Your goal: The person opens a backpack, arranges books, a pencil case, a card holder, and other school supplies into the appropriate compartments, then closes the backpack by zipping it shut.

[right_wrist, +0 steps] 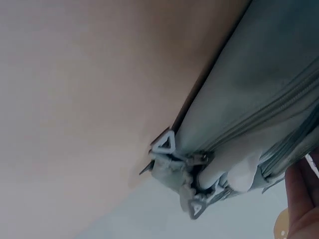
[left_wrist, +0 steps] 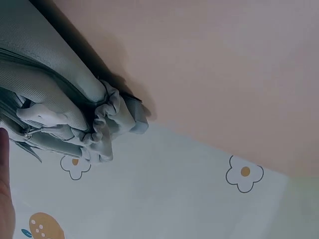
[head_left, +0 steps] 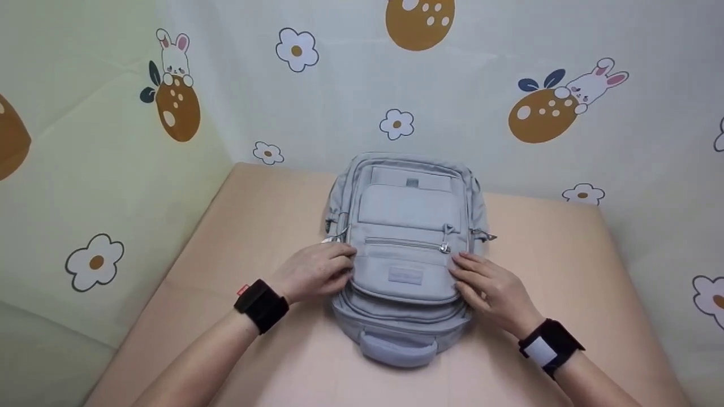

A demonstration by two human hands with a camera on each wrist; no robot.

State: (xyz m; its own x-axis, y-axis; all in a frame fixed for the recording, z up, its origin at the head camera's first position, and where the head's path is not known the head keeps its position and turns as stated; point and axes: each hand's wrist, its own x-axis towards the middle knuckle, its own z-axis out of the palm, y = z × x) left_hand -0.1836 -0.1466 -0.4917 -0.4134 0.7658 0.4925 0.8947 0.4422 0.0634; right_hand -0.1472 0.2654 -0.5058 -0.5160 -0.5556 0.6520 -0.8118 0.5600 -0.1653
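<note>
A light grey-blue backpack (head_left: 410, 206) lies on its back on the table, its padded top handle (head_left: 399, 347) toward me. My left hand (head_left: 317, 270) touches the left edge of its front panel, fingers slightly bent. On the opposite edge rests my right hand (head_left: 498, 288), its fingertips spread on the fabric. Between the hands are a zipped pocket with a metal zipper pull (head_left: 445, 247) and a small label patch (head_left: 405, 276). The left wrist view shows a gathered side pocket (left_wrist: 107, 117); the right wrist view shows a triangular buckle (right_wrist: 164, 143).
The beige tabletop (head_left: 254, 209) extends on both sides of the backpack. Behind and to the left hangs a pale curtain (head_left: 334, 96) printed with rabbits and flowers. Each wrist wears a black band (head_left: 263, 306).
</note>
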